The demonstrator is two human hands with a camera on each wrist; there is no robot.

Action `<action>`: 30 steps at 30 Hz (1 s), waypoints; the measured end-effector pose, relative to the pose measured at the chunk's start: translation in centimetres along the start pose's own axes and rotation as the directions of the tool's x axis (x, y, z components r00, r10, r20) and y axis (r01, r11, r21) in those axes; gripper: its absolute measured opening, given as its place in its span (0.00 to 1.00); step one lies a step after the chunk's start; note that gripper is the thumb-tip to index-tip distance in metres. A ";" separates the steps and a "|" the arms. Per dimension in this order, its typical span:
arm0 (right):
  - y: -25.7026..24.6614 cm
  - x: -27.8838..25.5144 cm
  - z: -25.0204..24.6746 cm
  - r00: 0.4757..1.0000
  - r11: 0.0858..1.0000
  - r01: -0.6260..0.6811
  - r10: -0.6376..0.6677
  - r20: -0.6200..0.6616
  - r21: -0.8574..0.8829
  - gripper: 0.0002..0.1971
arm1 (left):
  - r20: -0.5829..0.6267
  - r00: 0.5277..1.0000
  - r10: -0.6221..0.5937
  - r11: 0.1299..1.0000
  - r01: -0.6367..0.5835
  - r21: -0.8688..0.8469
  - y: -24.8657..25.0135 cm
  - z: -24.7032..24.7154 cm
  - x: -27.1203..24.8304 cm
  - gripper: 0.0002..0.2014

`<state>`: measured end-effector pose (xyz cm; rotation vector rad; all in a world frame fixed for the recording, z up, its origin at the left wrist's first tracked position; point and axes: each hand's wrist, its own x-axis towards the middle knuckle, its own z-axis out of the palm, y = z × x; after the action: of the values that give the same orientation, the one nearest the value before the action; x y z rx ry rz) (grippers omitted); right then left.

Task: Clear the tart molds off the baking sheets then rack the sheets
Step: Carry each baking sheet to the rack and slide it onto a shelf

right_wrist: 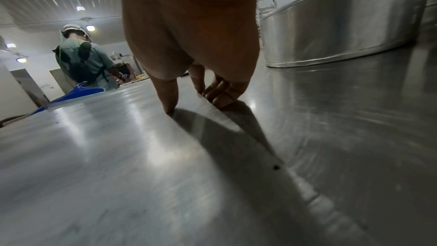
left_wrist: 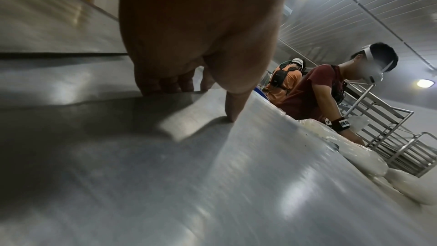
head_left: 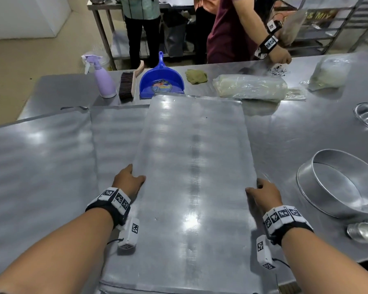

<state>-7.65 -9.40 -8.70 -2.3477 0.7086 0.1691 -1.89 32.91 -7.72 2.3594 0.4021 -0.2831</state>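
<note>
1. Baking sheet [head_left: 191, 166] – bare metal, lying lengthwise at centre of steel table [head_left: 285, 134], partly overlapping a second sheet [head_left: 40, 155] at 9 o'clock.
2. Left hand [head_left: 129, 181] – grips sheet's left long edge; thumb on top, fingers curled under the edge (left wrist view).
3. Right hand [head_left: 263, 196] – grips right long edge the same way: thumb on top, fingers under.
4. Tart molds [head_left: 362, 231] – small silver cups at 4 o'clock, on table, off the sheet.
5. Round cake ring [head_left: 338, 183] – 3 o'clock, nr right hand.
6. Far edge, 11–12 o'clock: lilac spray bottle [head_left: 103, 81], brush [head_left: 128, 85], blue dustpan [head_left: 160, 81] w/ round sticker, text not readable.
7. Plastic-wrapped dough [head_left: 251, 87] – 1 o'clock.
8. Rack [head_left: 338, 22] at 1–2 o'clock, bkgd; sign partly legible "& M…".
9. Wristbands: black/white square markers, no text.
</note>
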 end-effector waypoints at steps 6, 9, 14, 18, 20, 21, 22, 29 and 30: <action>1.8 1.5 -2.6 0.999 0.992 0.032 -0.028 0.033 -0.123 0.15 | 0.062 0.998 -0.032 0.999 0.033 -0.005 0.8 1.5 -3.4 0.18; 2.1 1.5 -2.9 0.997 0.985 0.071 -0.067 0.029 -0.157 0.15 | 0.012 0.999 -0.049 0.996 0.048 0.080 -0.4 1.8 -3.1 0.23; 3.5 -0.6 -3.1 0.994 0.985 0.110 -0.106 0.031 -0.136 0.14 | -0.084 0.996 -0.037 0.998 0.041 0.049 -0.3 2.1 -6.6 0.12; 5.0 -3.1 -3.5 0.996 0.989 0.090 -0.088 0.018 -0.121 0.17 | -0.095 0.995 -0.041 0.999 0.042 0.006 -0.6 2.3 -9.3 0.12; 5.9 -4.6 -3.4 0.998 0.989 0.070 -0.067 0.020 -0.133 0.18 | -0.091 0.995 -0.041 0.999 0.042 0.009 -1.4 2.2 -10.4 0.13; 6.4 -5.3 -3.4 0.998 0.987 0.057 -0.055 0.020 -0.147 0.19 | -0.096 0.995 -0.034 0.999 0.037 0.026 -2.0 2.2 -10.9 0.13; 6.9 -6.1 -3.2 0.999 0.986 0.046 -0.044 0.016 -0.160 0.20 | -0.103 0.994 -0.030 0.998 0.034 0.043 -2.7 2.3 -11.5 0.13; 8.3 -11.1 -2.5 1.000 0.969 -0.015 0.017 0.007 -0.247 0.24 | -0.094 0.995 0.013 0.998 -0.008 0.058 -5.7 2.8 -15.1 0.13; 7.8 -11.5 -2.5 1.000 0.961 -0.005 0.007 0.007 -0.277 0.22 | -0.079 0.997 0.011 0.998 -0.006 0.067 -5.7 2.6 -15.1 0.14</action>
<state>-21.70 -10.84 -7.76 -2.6093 0.7273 0.2976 -18.22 31.98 -8.46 2.4430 0.4259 -0.2021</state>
